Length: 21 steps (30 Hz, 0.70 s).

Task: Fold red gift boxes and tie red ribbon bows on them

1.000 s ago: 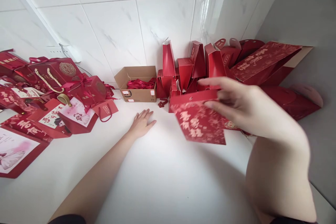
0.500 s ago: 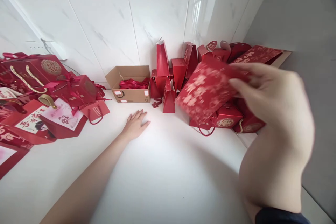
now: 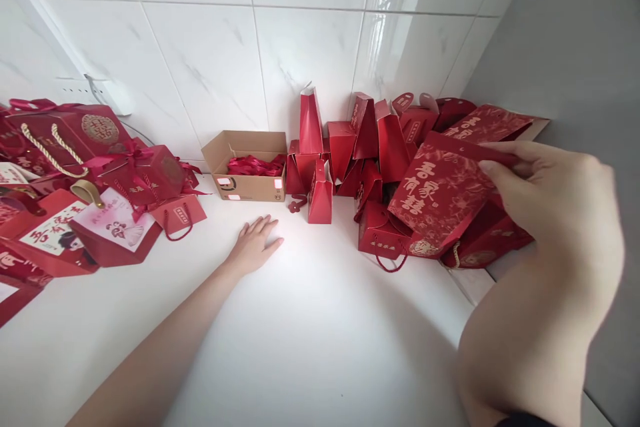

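Cardboard box (image 3: 250,188) holds a heap of red ribbon (image 3: 256,165).

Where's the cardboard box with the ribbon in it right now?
Head view, left of centre: the cardboard box stands against the tiled wall, just beyond the left hand.

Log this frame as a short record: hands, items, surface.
left hand: open, palm down on the white table, holding nothing
right hand: pinching the printed red carton near its upper edge
carton support: cannot tell whether it touches the boxes behind it
center: open cardboard box with dark red ribbon inside; small red box upright to its right
left side: cluster of red gift boxes, one tied with a ribbon bow
backdrop: white tiled wall
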Tool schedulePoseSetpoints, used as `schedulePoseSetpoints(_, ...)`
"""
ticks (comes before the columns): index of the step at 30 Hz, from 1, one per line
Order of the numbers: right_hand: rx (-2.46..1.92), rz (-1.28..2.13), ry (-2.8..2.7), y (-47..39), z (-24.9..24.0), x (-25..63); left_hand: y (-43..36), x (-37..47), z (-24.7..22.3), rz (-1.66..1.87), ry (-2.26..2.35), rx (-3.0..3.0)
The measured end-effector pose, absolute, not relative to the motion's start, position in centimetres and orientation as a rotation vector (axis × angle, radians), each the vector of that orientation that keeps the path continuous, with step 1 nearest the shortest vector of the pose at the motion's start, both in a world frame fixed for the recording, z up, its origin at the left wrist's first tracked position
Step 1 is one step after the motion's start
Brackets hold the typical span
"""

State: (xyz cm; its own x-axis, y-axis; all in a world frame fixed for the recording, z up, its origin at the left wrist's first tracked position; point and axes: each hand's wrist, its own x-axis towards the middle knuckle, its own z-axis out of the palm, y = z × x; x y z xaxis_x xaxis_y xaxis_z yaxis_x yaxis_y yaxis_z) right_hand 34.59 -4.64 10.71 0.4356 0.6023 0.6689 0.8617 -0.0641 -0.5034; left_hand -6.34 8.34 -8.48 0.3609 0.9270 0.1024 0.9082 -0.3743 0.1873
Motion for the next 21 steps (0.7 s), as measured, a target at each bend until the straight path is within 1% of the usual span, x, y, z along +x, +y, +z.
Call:
schedulePoseSetpoints(3,-1.754,-0.449,-1.210,-5.7,11.4,32.8,8.2,-6.3,-8.3,0.273,1.690,2.513)
schedulePoseSetpoints(9,-1.533,-0.378,-1.308,-3.1,10.6,27.8,8.0,-6.1,-7.9,0.261,1.696,2.504)
schedulePoseSetpoints(14,-1.704,-0.289,-1.614,-0.4,8.3,24.4,7.9,-6.1,-7.9,0.270,1.684,2.509)
schedulePoseSetpoints(17,-1.705,-0.231,-1.778,1.3,6.6,23.6,7.8,-6.0,-7.8,0.270,1.686,2.501)
schedulePoseSetpoints(21,-1.713,-0.377,-1.797,2.9,5.1,23.4,7.7,-6.0,-7.7,0.263,1.694,2.492)
